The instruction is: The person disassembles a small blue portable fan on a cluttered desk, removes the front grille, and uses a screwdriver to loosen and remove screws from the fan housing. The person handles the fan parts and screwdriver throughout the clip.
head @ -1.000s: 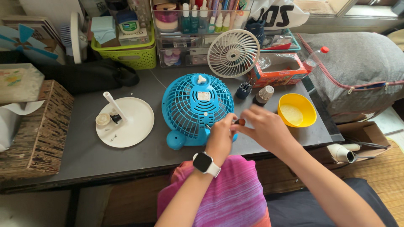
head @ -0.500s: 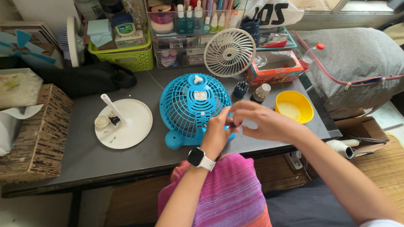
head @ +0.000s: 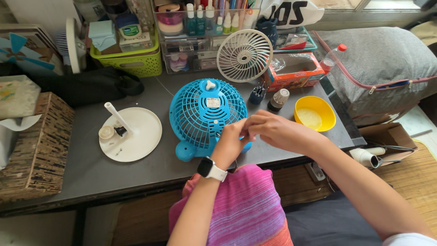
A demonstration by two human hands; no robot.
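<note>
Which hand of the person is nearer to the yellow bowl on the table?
The right. The right hand lies just left of the yellow bowl, at the edge of the blue fan grille. The left hand, with the watch, is farther left, against the grille.

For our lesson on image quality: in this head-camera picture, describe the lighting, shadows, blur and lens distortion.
Head view: soft, even daylight, no harsh glare; faint shadows under the blue fan and the white plate; the left hand and right hand look sharp, without motion blur; the wide lens bows the grey table edge.
</note>
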